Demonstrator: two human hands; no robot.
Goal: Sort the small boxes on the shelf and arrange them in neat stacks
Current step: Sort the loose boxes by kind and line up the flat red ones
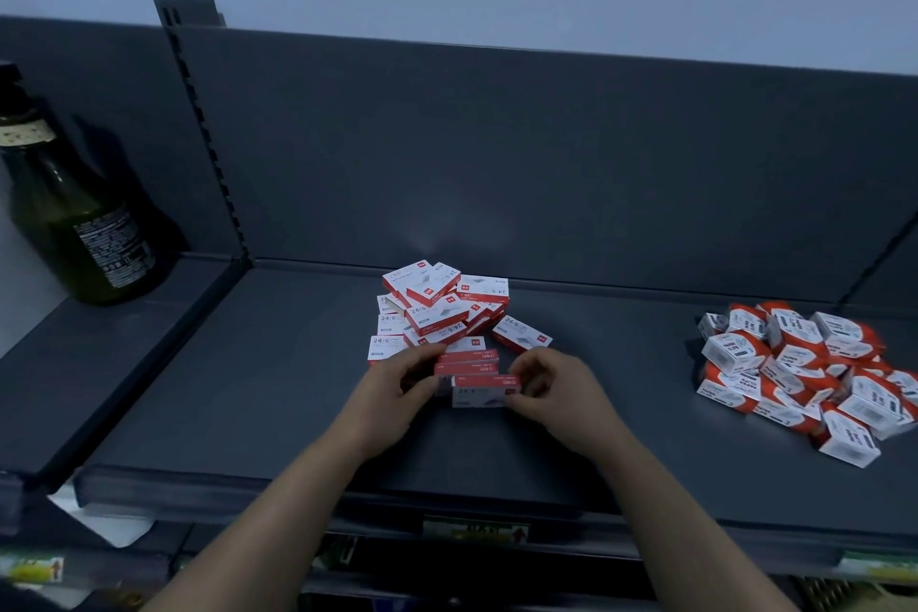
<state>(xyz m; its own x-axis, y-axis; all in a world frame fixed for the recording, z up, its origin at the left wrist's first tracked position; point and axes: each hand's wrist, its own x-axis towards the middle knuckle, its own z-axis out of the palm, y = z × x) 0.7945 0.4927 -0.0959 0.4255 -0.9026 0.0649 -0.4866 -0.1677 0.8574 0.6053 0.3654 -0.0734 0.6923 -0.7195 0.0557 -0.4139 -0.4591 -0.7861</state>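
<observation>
A loose heap of small red-and-white staple boxes lies in the middle of the dark grey shelf. In front of the heap, a few of these boxes stand together in a short row. My left hand grips the row's left end. My right hand pinches the right end of the nearest box. Both hands' fingers curl round the boxes.
A second heap of orange-and-white boxes covers the right part of the shelf. A dark green bottle stands on the neighbouring shelf at the left. The upright back panel closes off the rear. The shelf's front edge carries price labels.
</observation>
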